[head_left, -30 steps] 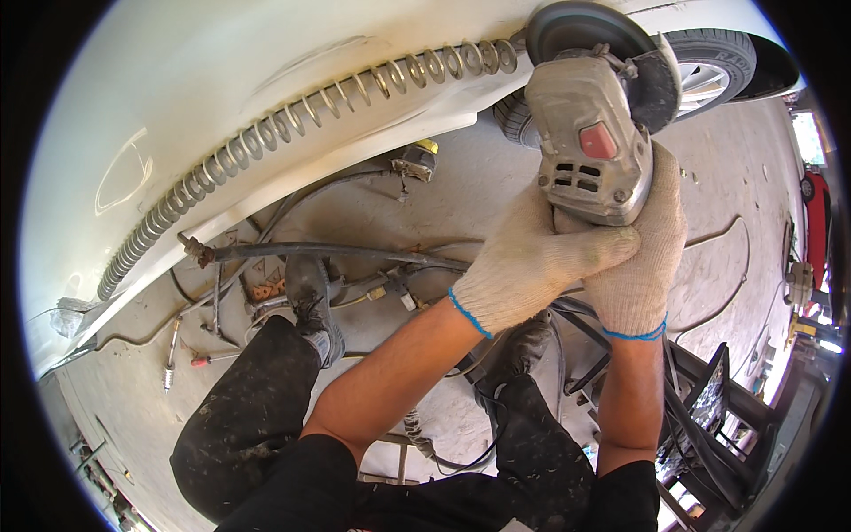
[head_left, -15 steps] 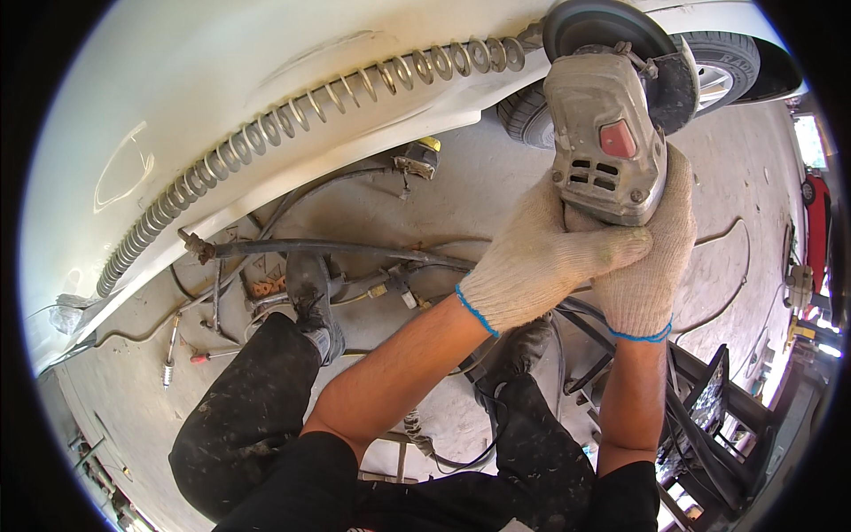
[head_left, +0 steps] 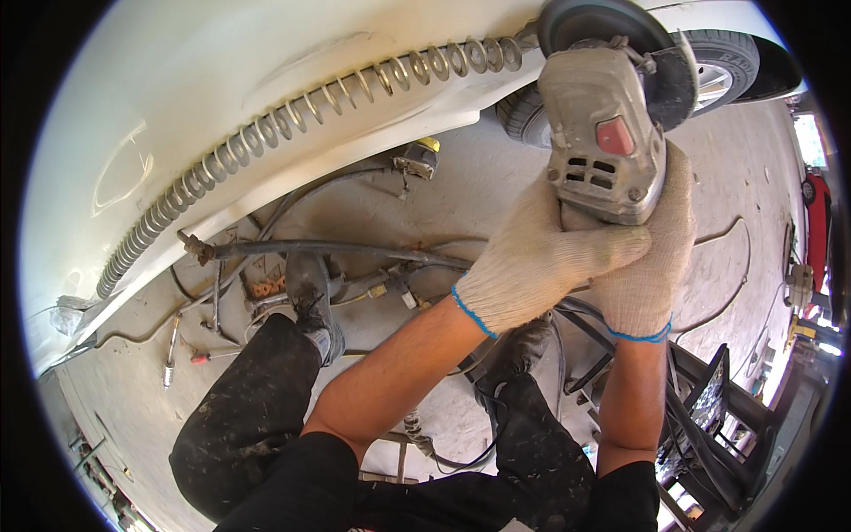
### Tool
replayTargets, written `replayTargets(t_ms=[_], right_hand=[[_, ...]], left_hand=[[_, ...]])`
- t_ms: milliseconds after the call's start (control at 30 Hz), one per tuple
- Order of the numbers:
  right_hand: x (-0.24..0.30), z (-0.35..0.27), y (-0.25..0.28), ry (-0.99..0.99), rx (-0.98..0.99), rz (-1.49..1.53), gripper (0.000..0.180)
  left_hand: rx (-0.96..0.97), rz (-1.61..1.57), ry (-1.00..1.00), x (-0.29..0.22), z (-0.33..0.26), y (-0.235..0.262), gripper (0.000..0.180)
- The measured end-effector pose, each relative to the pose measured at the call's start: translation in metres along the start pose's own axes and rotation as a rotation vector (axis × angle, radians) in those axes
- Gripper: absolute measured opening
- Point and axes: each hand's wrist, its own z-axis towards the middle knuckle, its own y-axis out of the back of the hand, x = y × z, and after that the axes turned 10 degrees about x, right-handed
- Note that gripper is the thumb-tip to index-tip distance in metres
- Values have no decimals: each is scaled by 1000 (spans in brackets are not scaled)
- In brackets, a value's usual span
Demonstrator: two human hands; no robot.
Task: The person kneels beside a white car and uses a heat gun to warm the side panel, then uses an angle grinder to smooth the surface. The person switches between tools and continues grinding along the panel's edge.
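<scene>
Your gloved left hand (head_left: pixel 541 266) and right hand (head_left: pixel 643 266) clench the grey angle grinder (head_left: pixel 598 142) at the white car panel's (head_left: pixel 266 89) lower edge; its disc (head_left: pixel 594 18) runs off-frame.

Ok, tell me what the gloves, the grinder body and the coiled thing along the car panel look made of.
Gloves on the left hand and right hand: knitted cotton-like yarn, off-white, ribbed weave, blue-edged cuffs.
Grinder body: likely cast metal or hard plastic, dull grey, scuffed, with vent slots and a red switch.
Coiled spring: looks like bare steel wire, open turns with a dull glint, lying along the glossy white painted car panel.
</scene>
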Motion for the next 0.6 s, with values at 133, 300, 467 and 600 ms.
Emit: replayTargets(t_ms=[133,300,467,600], right_hand=[[0,-1,0,7,35,-86,75],[0,-2,-3,-38,69,-82,75],[1,-3,0,-48,35,-64,73],[4,-3,-2,-19,52,-118,73]], left_hand=[[-23,2,5,8,-1,4,75],[-40,-49,-6,12,-3,5,74],[-20,39,15,9,-2,6,64],[-40,19,-30,15,-4,9,65]])
